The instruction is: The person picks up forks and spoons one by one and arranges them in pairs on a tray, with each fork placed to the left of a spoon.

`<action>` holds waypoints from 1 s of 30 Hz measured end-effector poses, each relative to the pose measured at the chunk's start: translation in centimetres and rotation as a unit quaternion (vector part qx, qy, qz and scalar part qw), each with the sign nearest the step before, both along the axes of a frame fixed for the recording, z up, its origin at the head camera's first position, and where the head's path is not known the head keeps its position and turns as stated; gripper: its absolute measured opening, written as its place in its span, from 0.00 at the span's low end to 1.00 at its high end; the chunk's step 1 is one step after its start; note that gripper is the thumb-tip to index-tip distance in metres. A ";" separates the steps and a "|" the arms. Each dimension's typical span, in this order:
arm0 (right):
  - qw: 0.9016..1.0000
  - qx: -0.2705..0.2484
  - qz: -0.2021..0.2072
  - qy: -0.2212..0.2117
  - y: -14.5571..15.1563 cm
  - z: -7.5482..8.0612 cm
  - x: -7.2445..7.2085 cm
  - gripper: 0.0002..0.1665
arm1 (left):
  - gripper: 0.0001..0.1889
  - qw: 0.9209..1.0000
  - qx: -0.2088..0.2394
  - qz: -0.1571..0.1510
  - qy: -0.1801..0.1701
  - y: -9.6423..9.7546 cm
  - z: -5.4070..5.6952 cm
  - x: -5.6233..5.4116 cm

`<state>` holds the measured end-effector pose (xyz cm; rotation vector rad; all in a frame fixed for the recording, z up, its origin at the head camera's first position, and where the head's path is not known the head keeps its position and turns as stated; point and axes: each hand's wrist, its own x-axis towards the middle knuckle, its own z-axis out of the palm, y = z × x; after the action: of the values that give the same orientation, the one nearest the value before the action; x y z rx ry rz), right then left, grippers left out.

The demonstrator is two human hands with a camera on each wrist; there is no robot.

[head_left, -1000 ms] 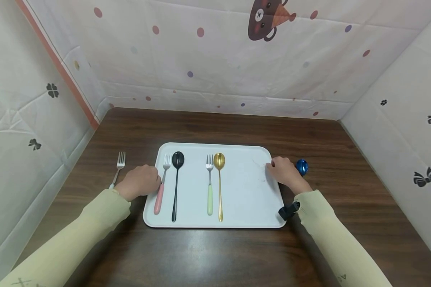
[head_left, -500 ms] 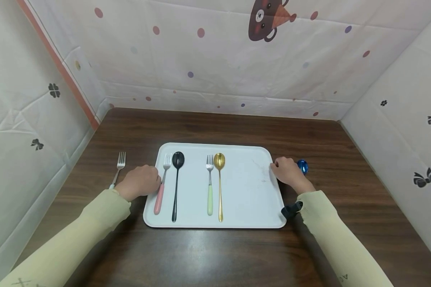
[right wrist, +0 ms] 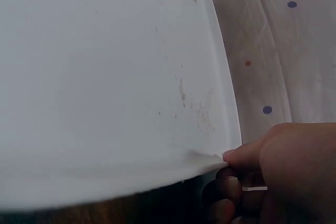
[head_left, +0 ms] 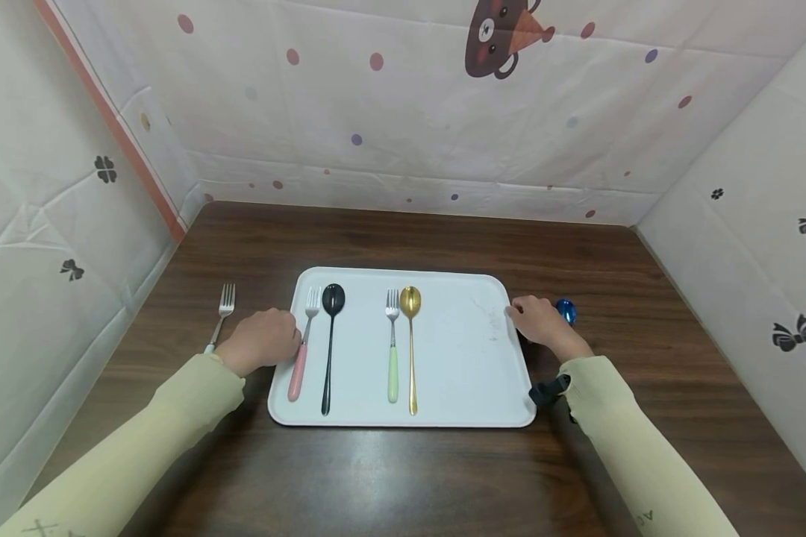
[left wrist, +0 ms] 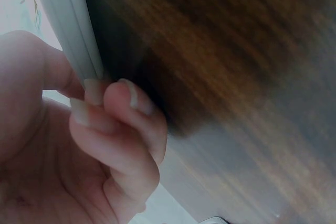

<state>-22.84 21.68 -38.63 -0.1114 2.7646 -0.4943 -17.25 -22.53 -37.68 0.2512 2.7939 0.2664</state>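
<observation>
A white tray (head_left: 470, 373) lies on the brown table, bearing cutlery. My left hand (head_left: 262, 341) grips its left rim; in the left wrist view the fingers (left wrist: 118, 145) curl at the edge of the tray (left wrist: 65, 14). At the right rim, my right hand (head_left: 539, 322) pinches the edge; the right wrist view has the thumb (right wrist: 241, 153) on top and curled fingers beneath. On the tray lie a pink-handled fork (head_left: 298, 373), a black spoon (head_left: 333, 300), a green-handled fork (head_left: 392, 373) and a gold spoon (head_left: 410, 301).
Left of the tray lies another fork (head_left: 226, 300), its handle partly hidden by the left arm. A blue spoon (head_left: 566, 310) shows its bowl beyond the right hand, the rest hidden. Patterned cloth walls (head_left: 403, 112) enclose the table (head_left: 376, 485) at the back and sides.
My right hand has shifted slightly rightward, from reaching over the tray's right edge to its rim. The left hand, tray and cutlery keep their places.
</observation>
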 end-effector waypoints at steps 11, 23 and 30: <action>1.000 -0.013 -0.003 -0.009 0.3 -0.6 -0.2 0.23 | 0.15 1.000 0.000 0.003 0.001 0.0 0.2 0.1; 0.999 -0.029 -0.014 -0.038 0.5 -0.4 -0.1 0.22 | 0.15 1.000 0.000 0.000 -0.010 -0.4 0.5 -0.1; 0.999 -0.031 -0.017 -0.040 0.5 -0.4 0.0 0.22 | 0.16 1.000 -0.012 -0.005 -0.013 -0.7 0.6 -0.1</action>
<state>-22.81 22.20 -39.04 -0.0566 2.6776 -0.5815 -17.32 -23.18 -37.08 0.2555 2.7679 0.2326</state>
